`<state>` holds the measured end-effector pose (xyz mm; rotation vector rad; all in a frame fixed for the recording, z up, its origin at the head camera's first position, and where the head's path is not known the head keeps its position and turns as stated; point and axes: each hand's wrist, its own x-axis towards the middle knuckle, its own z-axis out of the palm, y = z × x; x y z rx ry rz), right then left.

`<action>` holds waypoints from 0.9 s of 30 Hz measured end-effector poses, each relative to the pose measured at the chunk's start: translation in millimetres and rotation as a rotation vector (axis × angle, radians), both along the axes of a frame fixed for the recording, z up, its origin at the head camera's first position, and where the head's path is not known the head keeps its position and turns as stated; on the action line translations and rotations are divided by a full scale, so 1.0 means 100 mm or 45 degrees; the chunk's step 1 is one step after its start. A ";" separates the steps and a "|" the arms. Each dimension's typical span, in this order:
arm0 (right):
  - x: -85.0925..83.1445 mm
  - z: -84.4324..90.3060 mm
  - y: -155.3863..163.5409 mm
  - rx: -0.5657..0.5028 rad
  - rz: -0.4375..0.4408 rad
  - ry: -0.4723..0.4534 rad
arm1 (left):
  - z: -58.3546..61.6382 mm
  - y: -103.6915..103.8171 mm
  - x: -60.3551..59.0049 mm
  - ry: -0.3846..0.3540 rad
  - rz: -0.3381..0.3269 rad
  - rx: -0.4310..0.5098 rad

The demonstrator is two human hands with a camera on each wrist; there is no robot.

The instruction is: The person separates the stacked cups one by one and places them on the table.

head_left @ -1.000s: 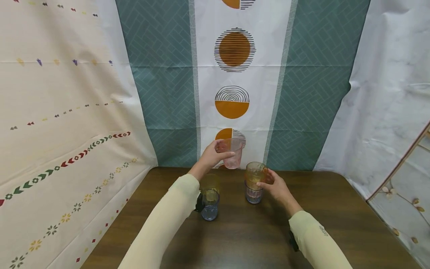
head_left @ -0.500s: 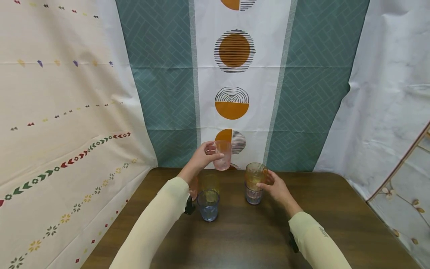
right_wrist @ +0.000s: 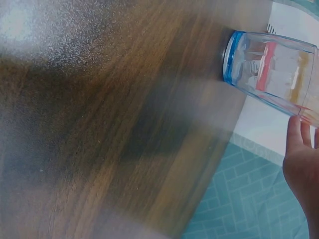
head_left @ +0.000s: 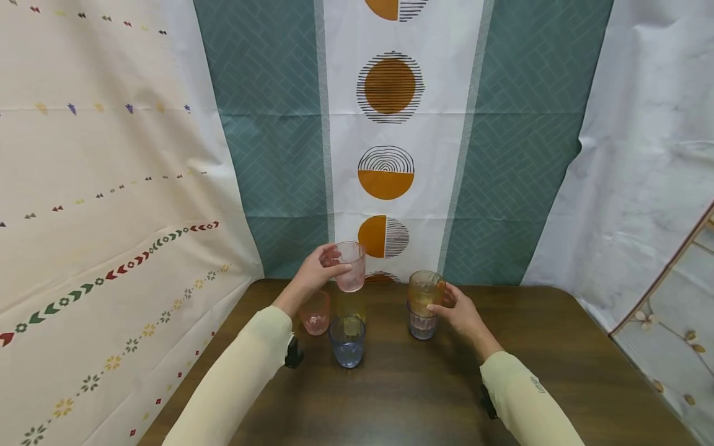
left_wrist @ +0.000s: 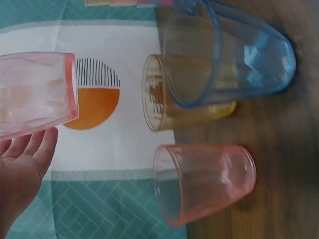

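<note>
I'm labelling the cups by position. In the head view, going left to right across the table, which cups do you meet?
Pink cup on the table → blue cup → stack of cups under the right hand. The yellow cup and the held pink cup overlap these, so I leave them out.

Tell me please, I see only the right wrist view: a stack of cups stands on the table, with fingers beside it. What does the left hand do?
Observer: The left hand holds a lifted pink cup in the air, above the table.
Operator: Do other cups stand near it?
Observer: Yes, three stand under it: a standing pink cup, a blue cup and, behind the blue one, a yellow cup.
Operator: Which cup is on top of the stack?
Observer: An orange cup. The right hand holds it from the side.
</note>
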<state>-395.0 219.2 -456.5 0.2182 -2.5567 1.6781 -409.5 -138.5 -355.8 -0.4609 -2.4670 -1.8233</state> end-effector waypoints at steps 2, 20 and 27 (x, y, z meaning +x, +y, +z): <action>0.00 0.00 0.00 0.003 -0.003 -0.006 | -0.01 -0.07 0.04 -0.007 0.008 -0.011; 0.02 -0.03 -0.03 -0.014 0.005 0.035 | -0.23 -0.62 0.33 -0.007 0.095 -0.048; 0.02 -0.02 -0.03 0.012 -0.014 0.043 | -0.30 -0.75 0.44 0.016 0.114 -0.096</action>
